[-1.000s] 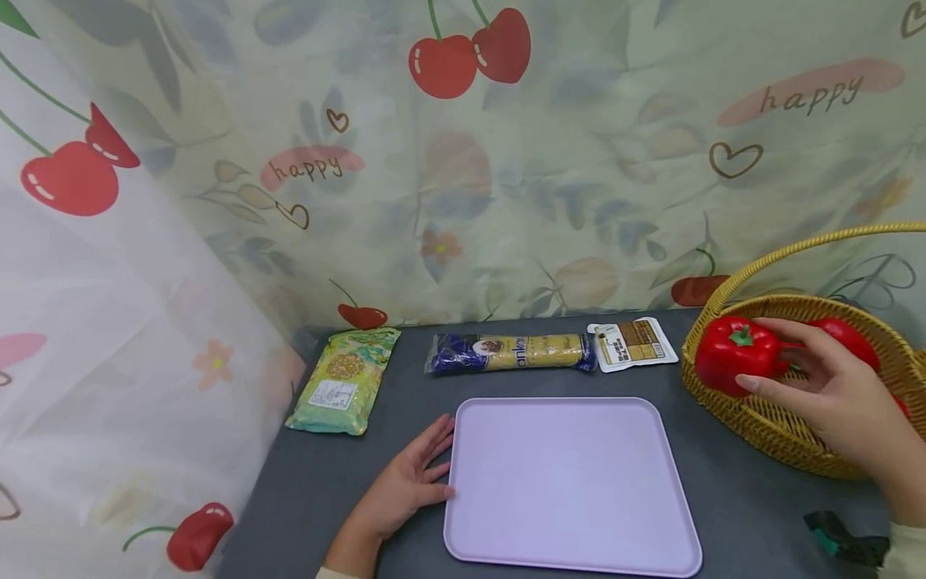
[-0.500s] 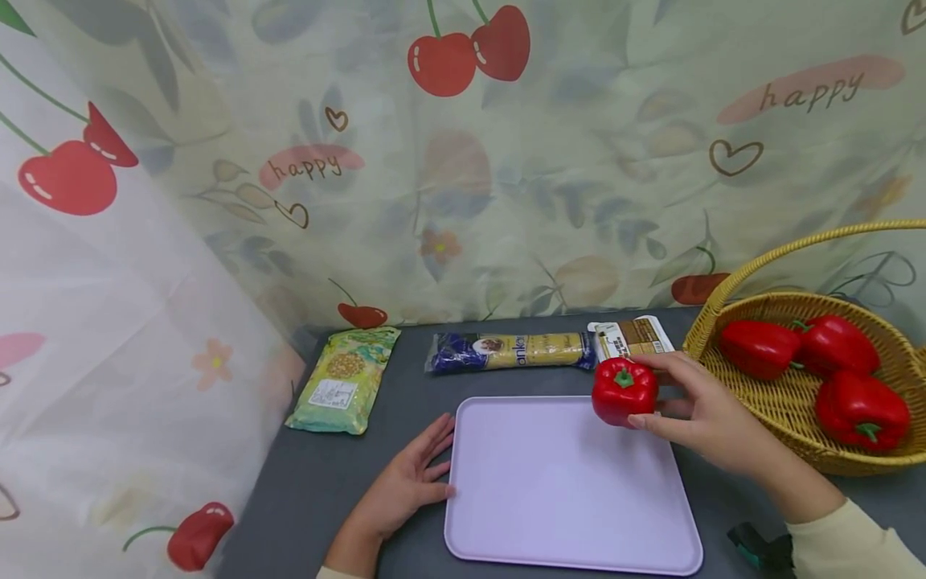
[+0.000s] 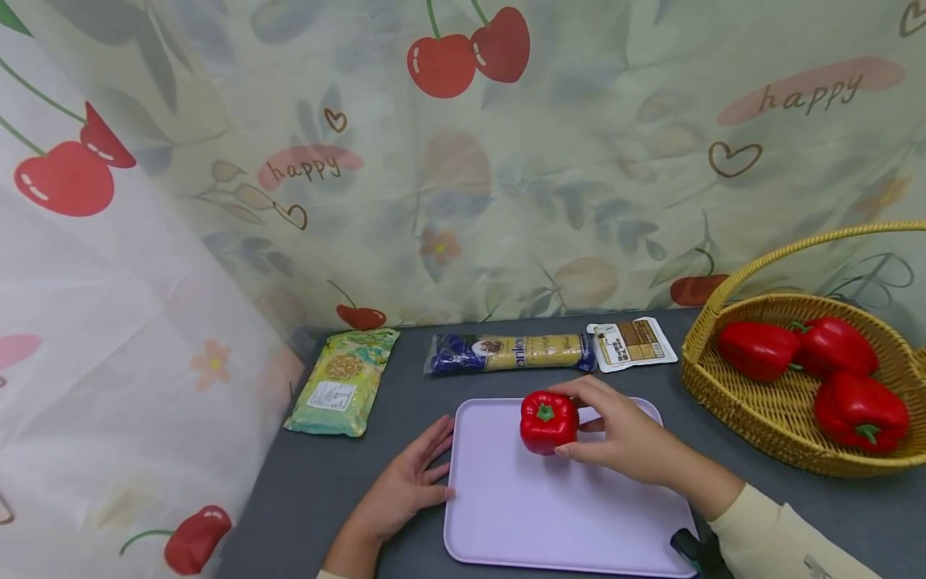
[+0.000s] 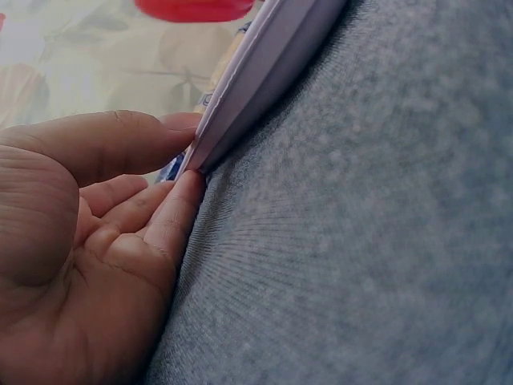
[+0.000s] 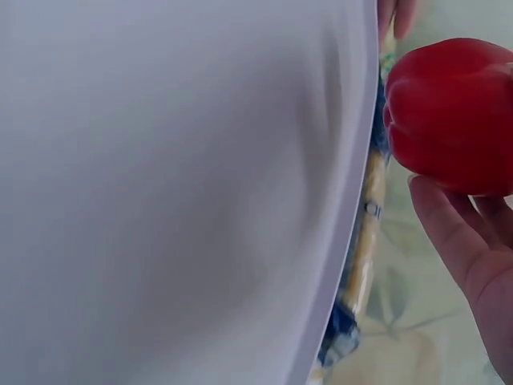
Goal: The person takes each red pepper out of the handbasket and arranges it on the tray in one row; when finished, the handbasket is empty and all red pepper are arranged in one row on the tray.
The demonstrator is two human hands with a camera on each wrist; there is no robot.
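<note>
My right hand [image 3: 615, 426] grips a red bell pepper [image 3: 547, 422] with a green stem, between thumb and fingers. The pepper hangs above the upper middle of a lilac tray [image 3: 550, 515]; the right wrist view shows a gap between the pepper [image 5: 453, 120] and the tray surface [image 5: 176, 176]. At the tray's left edge, my left hand [image 3: 408, 478] rests with fairly straight fingers. Thumb and fingertips of that hand [image 4: 104, 233] touch the tray's rim [image 4: 256, 88] in the left wrist view.
A wicker basket [image 3: 760, 430] with several red bell peppers [image 3: 861, 410] stands at the right. Behind the tray lie a noodle pack [image 3: 514, 352] and a small white-brown pouch [image 3: 635, 344]. To the left is a green-yellow bag [image 3: 343, 382]. A printed cloth [image 3: 506, 201] hangs behind.
My right hand has carried the bell pepper leftward from the basket, over the tray's right corner, to above its upper middle. My left hand has stayed at the tray's left edge.
</note>
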